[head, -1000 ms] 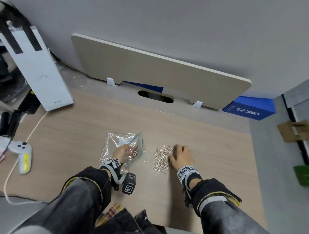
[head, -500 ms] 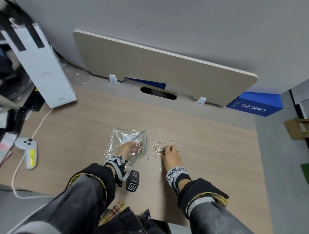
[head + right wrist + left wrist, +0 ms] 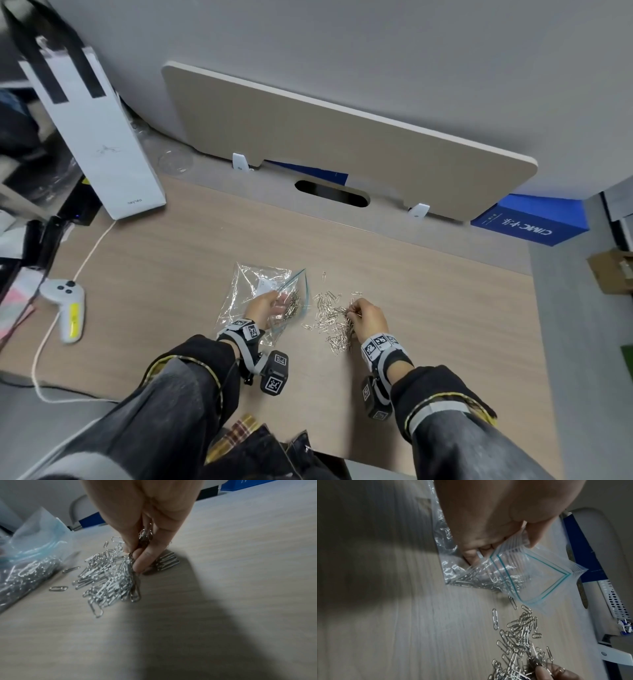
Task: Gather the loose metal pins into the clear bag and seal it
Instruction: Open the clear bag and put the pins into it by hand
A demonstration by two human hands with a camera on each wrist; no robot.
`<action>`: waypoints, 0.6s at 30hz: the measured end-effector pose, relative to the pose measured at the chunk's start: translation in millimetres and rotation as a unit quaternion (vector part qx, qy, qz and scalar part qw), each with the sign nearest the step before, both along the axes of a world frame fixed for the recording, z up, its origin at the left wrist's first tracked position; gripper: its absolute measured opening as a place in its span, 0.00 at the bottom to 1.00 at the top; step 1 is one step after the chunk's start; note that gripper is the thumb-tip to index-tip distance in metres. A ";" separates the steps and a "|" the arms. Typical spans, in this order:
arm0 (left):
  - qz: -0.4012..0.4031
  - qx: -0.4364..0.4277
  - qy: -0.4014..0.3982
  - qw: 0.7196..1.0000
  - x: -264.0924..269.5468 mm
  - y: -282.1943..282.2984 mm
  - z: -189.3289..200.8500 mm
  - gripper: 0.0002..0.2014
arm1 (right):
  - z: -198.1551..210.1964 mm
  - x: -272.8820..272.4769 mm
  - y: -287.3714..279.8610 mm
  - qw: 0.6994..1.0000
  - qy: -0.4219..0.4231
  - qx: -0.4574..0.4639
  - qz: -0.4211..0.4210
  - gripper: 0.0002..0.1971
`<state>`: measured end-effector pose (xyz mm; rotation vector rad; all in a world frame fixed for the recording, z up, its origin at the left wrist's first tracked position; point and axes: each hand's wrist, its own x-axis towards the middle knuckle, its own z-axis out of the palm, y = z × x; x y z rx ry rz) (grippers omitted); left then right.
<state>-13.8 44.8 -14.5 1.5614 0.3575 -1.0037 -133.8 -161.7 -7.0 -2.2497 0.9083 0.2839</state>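
Observation:
A clear zip bag (image 3: 255, 291) with a teal seal line lies on the wooden desk, with several metal clips inside. My left hand (image 3: 279, 305) pinches the bag's upper lip and holds its mouth (image 3: 530, 574) open toward the right. Just right of the mouth is a loose pile of silver clips (image 3: 330, 320), with a few strays around it. My right hand (image 3: 352, 310) is at the pile's right edge, and its thumb and fingers (image 3: 142, 559) pinch a small bunch of clips (image 3: 145, 536). The rest of the pile (image 3: 109, 577) lies flat beside them.
A white controller (image 3: 66, 308) with a cable lies at the left. A tall white box (image 3: 99, 137) stands at the back left. A beige board (image 3: 342, 147) leans on the wall, with a blue box (image 3: 527, 222) behind it. The desk's right edge (image 3: 534, 308) is near.
My right hand swept left into the pile, then drew back to its right edge with a bunch of clips pinched. The left hand stayed on the bag's mouth.

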 end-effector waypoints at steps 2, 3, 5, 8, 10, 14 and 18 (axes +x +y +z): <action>0.009 -0.004 0.004 1.000 1.3 1.2 -1.6 0.14 | 7.2 1.4 -1.2 1.000 -0.012 0.017 0.003 0.06; 0.012 -0.007 0.006 1.000 1.0 1.4 0.8 0.14 | 13.6 3.5 -0.1 0.999 -0.025 0.025 0.004 0.09; 0.021 -0.011 0.014 1.000 0.6 1.4 8.3 0.16 | 29.1 10.2 4.3 0.998 -0.055 0.035 0.010 0.13; 0.025 -0.019 0.021 0.999 -0.8 1.8 14.7 0.16 | 48.9 26.6 18.7 0.994 -0.092 0.051 0.042 0.09; 0.023 -0.021 0.021 0.999 -1.0 1.4 16.3 0.17 | 58.2 39.8 31.2 0.990 -0.115 0.047 0.073 0.06; 0.035 -0.028 0.036 0.998 0.7 2.5 16.9 0.17 | 66.7 66.4 60.9 0.983 -0.131 0.054 0.117 0.04; 0.058 -0.046 0.058 0.996 2.2 8.8 12.3 0.14 | 57.9 78.3 85.5 0.985 -0.077 0.036 0.151 0.02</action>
